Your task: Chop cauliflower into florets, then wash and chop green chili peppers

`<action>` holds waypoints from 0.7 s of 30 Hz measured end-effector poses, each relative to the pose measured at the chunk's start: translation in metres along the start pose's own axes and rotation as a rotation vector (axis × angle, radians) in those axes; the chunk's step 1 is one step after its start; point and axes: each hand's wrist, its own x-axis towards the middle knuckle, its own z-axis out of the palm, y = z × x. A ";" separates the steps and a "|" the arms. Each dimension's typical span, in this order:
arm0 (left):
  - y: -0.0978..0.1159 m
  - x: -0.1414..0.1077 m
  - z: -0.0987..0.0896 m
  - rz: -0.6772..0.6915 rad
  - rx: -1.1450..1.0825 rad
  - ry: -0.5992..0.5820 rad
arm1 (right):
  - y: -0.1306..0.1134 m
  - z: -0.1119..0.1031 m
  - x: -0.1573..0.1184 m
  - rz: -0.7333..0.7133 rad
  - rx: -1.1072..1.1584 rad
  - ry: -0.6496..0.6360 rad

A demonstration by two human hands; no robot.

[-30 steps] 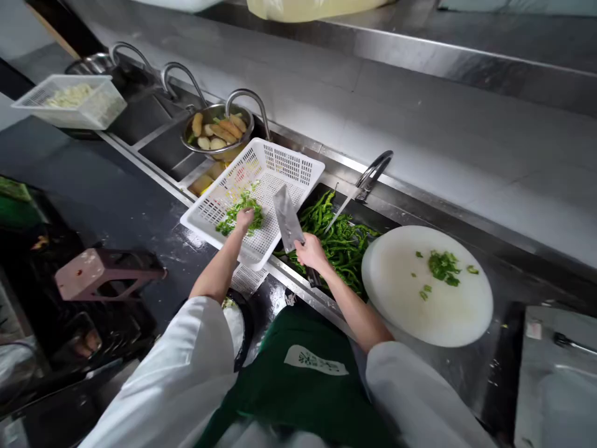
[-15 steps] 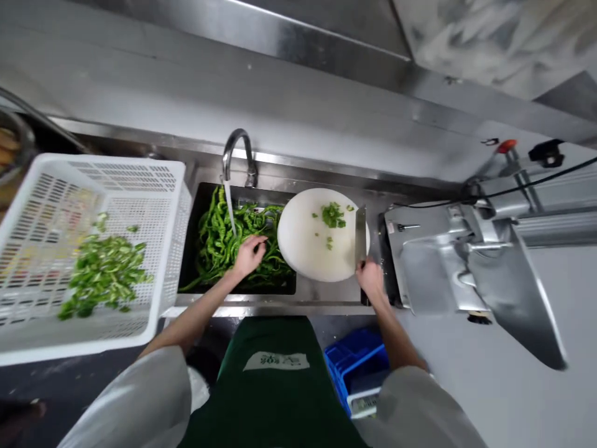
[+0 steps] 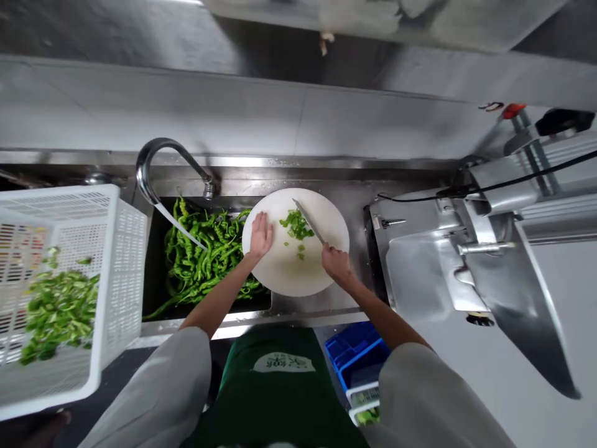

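Observation:
My right hand (image 3: 334, 261) is closed around the handle of a knife (image 3: 308, 221). The blade slants up and left, beside a small pile of chopped green pieces (image 3: 297, 224) on the round white cutting board (image 3: 291, 281). On the left part of the board lies my left hand (image 3: 261, 235), flat, its fingers stretched out and holding nothing. Many long green peppers (image 3: 209, 249) fill the sink just left of the board, partly covered by my left forearm. Water runs onto them from the curved faucet (image 3: 149, 163).
A white plastic basket (image 3: 122, 274) with cut green pieces (image 3: 60, 305) stands at the left. To the right is a metal slicing machine (image 3: 420, 267) with a large tilted plate. A blue crate (image 3: 354, 351) sits below the counter's front edge.
My left hand has moved from above the peppers onto the board. The knife has gone from the board's right edge to the chopped pieces, in my right hand. The view has shifted.

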 end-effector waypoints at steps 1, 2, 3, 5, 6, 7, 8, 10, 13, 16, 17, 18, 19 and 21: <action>0.000 0.014 0.001 0.002 0.007 -0.004 | 0.003 0.005 -0.005 0.004 0.050 0.013; 0.003 0.030 0.004 0.016 0.012 -0.027 | 0.009 0.010 -0.009 0.028 0.120 0.040; 0.007 0.046 0.009 0.046 0.017 -0.072 | 0.018 0.017 -0.013 0.067 0.215 0.069; 0.019 0.075 0.021 0.172 0.027 -0.228 | 0.043 0.035 -0.019 0.157 0.484 0.102; 0.026 0.085 0.027 0.262 0.034 -0.322 | 0.058 0.046 -0.022 0.192 0.648 0.104; 0.032 0.091 0.033 0.357 0.040 -0.411 | 0.072 0.058 -0.026 0.221 0.814 0.103; 0.038 0.092 0.038 0.445 0.044 -0.485 | 0.085 0.070 -0.030 0.248 0.967 0.102; 0.045 0.081 0.041 0.569 0.044 -0.577 | 0.101 0.093 -0.038 0.305 1.187 0.112; 0.046 0.041 0.039 0.640 0.070 -0.638 | 0.098 0.116 -0.049 0.367 1.316 0.109; 0.047 0.003 0.042 0.617 0.135 -0.617 | 0.068 0.119 -0.052 0.372 1.346 0.053; 0.050 -0.007 0.046 0.590 0.149 -0.585 | 0.055 0.117 -0.051 0.363 1.350 0.028; 0.054 -0.014 0.051 0.556 0.156 -0.540 | 0.042 0.114 -0.051 0.342 1.351 0.003; 0.058 -0.019 0.057 0.521 0.156 -0.490 | 0.029 0.110 -0.049 0.313 1.350 -0.016; 0.068 -0.026 0.070 0.460 0.133 -0.384 | 0.004 0.103 -0.047 0.253 1.346 -0.034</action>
